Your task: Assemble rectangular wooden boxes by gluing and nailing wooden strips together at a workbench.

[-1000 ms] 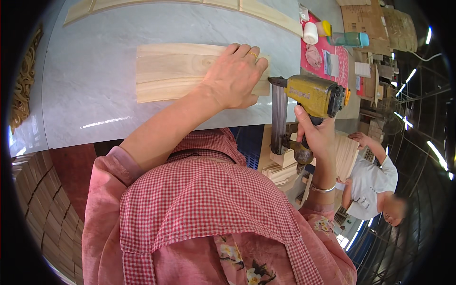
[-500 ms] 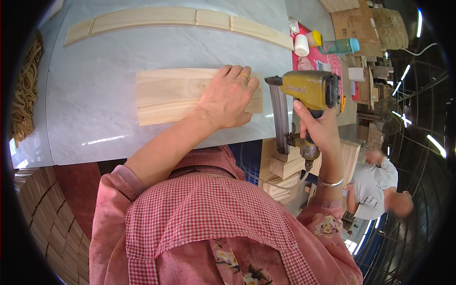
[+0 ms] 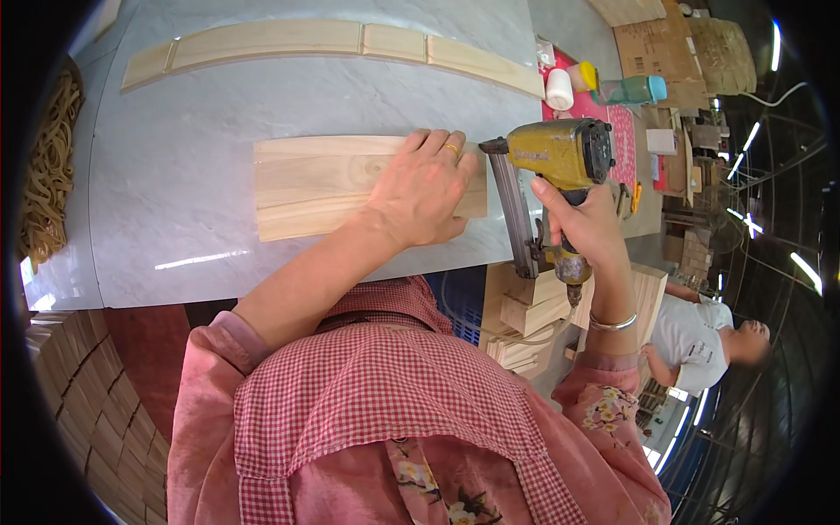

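A pale wooden board (image 3: 306, 184) lies flat on the grey marbled tabletop (image 3: 175, 184). My left hand (image 3: 420, 191) bears down across its right part, fingers bent toward the far edge and thumb by the near edge. My right hand (image 3: 588, 223) is wrapped round the handle of a yellow and black nail gun (image 3: 549, 150). The gun's nose is at the board's right end, close to my left fingertips; whether it touches the wood I cannot tell. Its long magazine slants down toward the table's near edge.
Several wooden strips (image 3: 271, 44) lie end to end at the table's far side. Brown rubber bands (image 3: 48, 175) hang at the left. A white bottle (image 3: 558, 90) and a teal-capped bottle (image 3: 630, 89) stand at the right. Wooden pieces (image 3: 534, 306) are stacked below; another person (image 3: 696, 341) is beyond.
The nail gun has moved left, its nose now at the board's right end. My left hand still presses on the board. The other person has shifted posture.
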`<state>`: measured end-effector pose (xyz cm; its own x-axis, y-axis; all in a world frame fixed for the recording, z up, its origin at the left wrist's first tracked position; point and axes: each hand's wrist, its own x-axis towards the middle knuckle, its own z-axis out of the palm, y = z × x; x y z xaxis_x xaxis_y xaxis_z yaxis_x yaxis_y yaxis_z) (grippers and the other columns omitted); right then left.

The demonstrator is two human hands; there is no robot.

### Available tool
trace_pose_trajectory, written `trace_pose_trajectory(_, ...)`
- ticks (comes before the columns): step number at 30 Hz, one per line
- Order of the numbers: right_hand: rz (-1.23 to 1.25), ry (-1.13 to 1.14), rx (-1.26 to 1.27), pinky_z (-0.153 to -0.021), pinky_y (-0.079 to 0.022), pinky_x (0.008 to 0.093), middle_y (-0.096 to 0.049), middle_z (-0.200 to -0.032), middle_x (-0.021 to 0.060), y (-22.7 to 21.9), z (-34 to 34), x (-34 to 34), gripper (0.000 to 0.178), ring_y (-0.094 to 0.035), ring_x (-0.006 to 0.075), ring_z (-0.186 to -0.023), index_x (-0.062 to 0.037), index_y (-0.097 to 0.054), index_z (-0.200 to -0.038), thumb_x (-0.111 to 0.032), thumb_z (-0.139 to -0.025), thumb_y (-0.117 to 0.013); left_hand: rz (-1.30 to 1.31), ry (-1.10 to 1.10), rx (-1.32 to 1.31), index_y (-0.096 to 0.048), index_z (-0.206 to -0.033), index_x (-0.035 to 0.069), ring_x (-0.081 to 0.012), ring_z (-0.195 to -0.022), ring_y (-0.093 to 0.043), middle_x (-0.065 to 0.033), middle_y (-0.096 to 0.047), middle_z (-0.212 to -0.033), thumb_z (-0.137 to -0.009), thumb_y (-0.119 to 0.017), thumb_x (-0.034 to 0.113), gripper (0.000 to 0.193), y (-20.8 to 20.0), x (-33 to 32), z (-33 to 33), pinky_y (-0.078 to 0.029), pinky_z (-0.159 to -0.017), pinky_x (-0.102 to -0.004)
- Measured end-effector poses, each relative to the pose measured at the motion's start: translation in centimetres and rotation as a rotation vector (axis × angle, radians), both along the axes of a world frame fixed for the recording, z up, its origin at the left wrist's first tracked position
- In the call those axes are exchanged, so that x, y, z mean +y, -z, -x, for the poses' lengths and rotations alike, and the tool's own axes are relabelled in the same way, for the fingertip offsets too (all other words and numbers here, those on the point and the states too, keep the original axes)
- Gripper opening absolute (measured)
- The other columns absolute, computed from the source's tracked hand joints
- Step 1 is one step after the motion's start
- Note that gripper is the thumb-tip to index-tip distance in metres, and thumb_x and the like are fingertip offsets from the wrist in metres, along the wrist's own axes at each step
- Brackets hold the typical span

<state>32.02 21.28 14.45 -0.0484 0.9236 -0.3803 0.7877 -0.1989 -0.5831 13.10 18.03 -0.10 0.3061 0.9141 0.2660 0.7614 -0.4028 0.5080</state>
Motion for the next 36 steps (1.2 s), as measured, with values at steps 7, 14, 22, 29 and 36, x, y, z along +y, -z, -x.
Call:
trace_pose_trajectory(7,0.099,-0.028,-0.096,-0.040,-0.036,0.0225,-0.057,-0.056,0.0007,-1.5,0.5,1.5,0.029,-0.047,0.0092,-0.040,0.0015,-0.069,-0.099,-0.025,-0.092,-0.077,-0.003,0.000,-0.004,-0.060,-0.116,0.001,-0.0333,-0.122,-0.053,-0.0204,-0.057,-0.136,-0.072,-0.079,0.038,0.060,0.0,-0.6,0.1,-0.036,-0.111,-0.0423)
trace_pose_trajectory(14,0.095,-0.055,-0.093,-0.040,-0.036,0.0227,-0.056,-0.054,0.0002,-1.2,-0.2,2.0,0.030,-0.047,0.0094,-0.039,0.0009,-0.069,-0.094,-0.027,-0.091,-0.078,-0.009,-0.013,-0.003,-0.059,-0.115,0.001,-0.0334,-0.126,-0.052,-0.0200,-0.057,-0.138,-0.072,-0.080,0.038,0.061,0.4,-0.2,-0.3,-0.036,-0.114,-0.0433)
trace_pose_trajectory(22,-0.188,0.301,-0.029,-0.037,-0.037,0.0282,-0.055,-0.050,0.0031,1.9,-10.8,-0.4,0.030,-0.048,0.0136,-0.037,0.0016,-0.071,-0.090,-0.028,-0.091,-0.076,-0.123,0.019,0.028,-0.059,-0.120,0.002,-0.0353,-0.127,-0.051,-0.0185,-0.057,-0.136,-0.072,-0.081,0.047,0.069,1.4,0.5,-0.5,-0.035,-0.115,-0.0484)
trace_pose_trajectory(29,0.013,0.362,-0.179,-0.043,-0.046,0.0338,-0.061,-0.054,0.0093,6.7,-21.6,-0.2,0.029,-0.056,0.0220,-0.041,0.0034,-0.072,-0.077,-0.025,-0.085,-0.077,-0.135,0.029,0.163,-0.056,-0.130,0.006,-0.0380,-0.136,-0.046,-0.0173,-0.052,-0.146,-0.074,-0.076,0.066,0.084,2.5,0.0,0.0,-0.033,-0.115,-0.0548)
trace_pose_trajectory(36,-0.040,0.318,-0.046,-0.061,-0.054,0.0361,-0.067,-0.060,0.0117,10.3,-25.9,-0.3,0.036,-0.065,0.0268,-0.055,0.0050,-0.072,-0.080,-0.031,-0.081,-0.079,0.054,-0.086,0.529,-0.049,-0.144,0.007,-0.0333,-0.132,-0.049,-0.0145,-0.052,-0.144,-0.065,-0.081,0.068,0.105,-2.0,-5.8,9.8,-0.033,-0.110,-0.0642)
